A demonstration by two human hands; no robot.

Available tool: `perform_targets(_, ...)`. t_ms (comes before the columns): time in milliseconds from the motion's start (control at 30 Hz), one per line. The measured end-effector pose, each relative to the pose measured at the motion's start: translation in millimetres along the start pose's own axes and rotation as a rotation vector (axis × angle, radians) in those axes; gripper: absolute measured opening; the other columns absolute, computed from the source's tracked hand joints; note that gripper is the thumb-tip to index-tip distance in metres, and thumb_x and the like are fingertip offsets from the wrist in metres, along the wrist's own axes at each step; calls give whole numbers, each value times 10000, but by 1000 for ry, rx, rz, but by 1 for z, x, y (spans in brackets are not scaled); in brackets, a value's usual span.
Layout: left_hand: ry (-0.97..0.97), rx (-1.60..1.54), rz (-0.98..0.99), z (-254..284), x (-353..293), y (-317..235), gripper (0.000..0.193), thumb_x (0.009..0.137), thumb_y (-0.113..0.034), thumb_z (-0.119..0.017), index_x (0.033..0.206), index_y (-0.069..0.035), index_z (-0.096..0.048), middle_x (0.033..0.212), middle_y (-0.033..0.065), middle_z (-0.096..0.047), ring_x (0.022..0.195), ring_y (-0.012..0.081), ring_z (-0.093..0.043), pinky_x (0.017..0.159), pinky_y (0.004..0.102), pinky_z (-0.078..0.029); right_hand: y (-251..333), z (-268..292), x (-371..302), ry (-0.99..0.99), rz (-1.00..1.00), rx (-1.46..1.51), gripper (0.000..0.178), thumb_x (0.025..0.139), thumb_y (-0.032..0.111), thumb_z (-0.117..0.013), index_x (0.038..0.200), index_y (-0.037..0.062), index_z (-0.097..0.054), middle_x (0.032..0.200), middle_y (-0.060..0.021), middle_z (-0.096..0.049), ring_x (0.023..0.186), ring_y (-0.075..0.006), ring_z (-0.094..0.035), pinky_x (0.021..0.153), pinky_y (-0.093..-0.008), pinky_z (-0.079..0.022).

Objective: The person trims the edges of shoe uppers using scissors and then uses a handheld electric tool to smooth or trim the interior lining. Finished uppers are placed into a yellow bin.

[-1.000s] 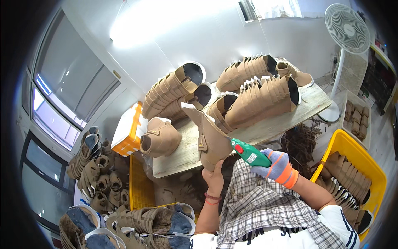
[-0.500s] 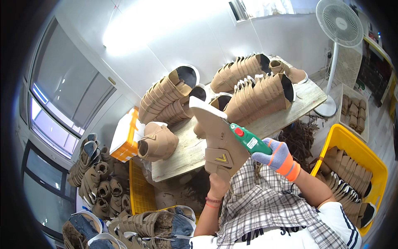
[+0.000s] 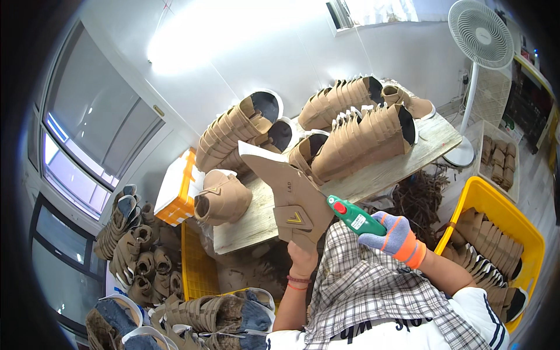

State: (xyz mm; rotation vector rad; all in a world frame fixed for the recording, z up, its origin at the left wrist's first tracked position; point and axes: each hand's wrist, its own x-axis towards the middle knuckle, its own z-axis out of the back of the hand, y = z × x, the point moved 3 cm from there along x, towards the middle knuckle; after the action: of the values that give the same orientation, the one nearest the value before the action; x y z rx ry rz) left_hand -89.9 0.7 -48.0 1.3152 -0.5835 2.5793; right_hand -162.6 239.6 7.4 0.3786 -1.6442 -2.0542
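My left hand (image 3: 303, 256) holds a flat tan shoe upper (image 3: 289, 192) upright by its lower edge, above the near edge of the wooden table (image 3: 373, 175). The piece has a white top end and a small chevron mark. My right hand (image 3: 396, 233), in a grey and orange glove, grips a green hand tool with a red button (image 3: 353, 216), its tip close against the right side of the shoe upper. A checked cloth (image 3: 373, 286) lies across my lap.
Rows of nested tan uppers (image 3: 361, 131) crowd the table, and a shaped upper (image 3: 224, 198) sits at its left end. A yellow crate (image 3: 496, 204) of uppers stands on the right, an orange and white box (image 3: 178, 189) and piled shoes (image 3: 131, 245) on the left, a white fan (image 3: 481, 35) at the back right.
The shoe upper has swung from edge-on to flat, facing me, and sits a little lower. My right hand with the green tool has drifted slightly right, staying beside it.
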Motion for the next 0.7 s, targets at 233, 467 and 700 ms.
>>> perform_targets(233, 136, 27, -109, 0, 9, -18, 292, 779, 11, -585, 1048, -44, -685, 1059, 122, -658, 961, 342, -623, 811, 407, -493, 12, 0, 10, 21, 4, 142, 448, 757, 348, -793, 1007, 8, -644, 771, -27, -664, 659, -49, -587, 605, -206, -477)
perform_targets(467, 72, -389, 167, 5, -17, -11, 284, 820, 24, -558, 1093, 20, -638, 1094, 114, -640, 1045, 251, -606, 885, 362, -477, 5, 7, 28, -20, 35, 207, 422, 757, 350, -796, 962, 6, -663, 676, 12, -612, 589, -23, -512, 526, -203, -435)
perform_targets(700, -521, -1360, 997, 78, 46, -3, 312, 922, -133, -527, 1203, 0, -550, 1151, 130, -620, 1041, 260, -614, 912, 429, -506, -27, 28, 24, -117, 354, -390, 488, 637, 377, -844, 923, 26, -661, 680, -119, -651, 599, -230, -658, 572, -299, -512)
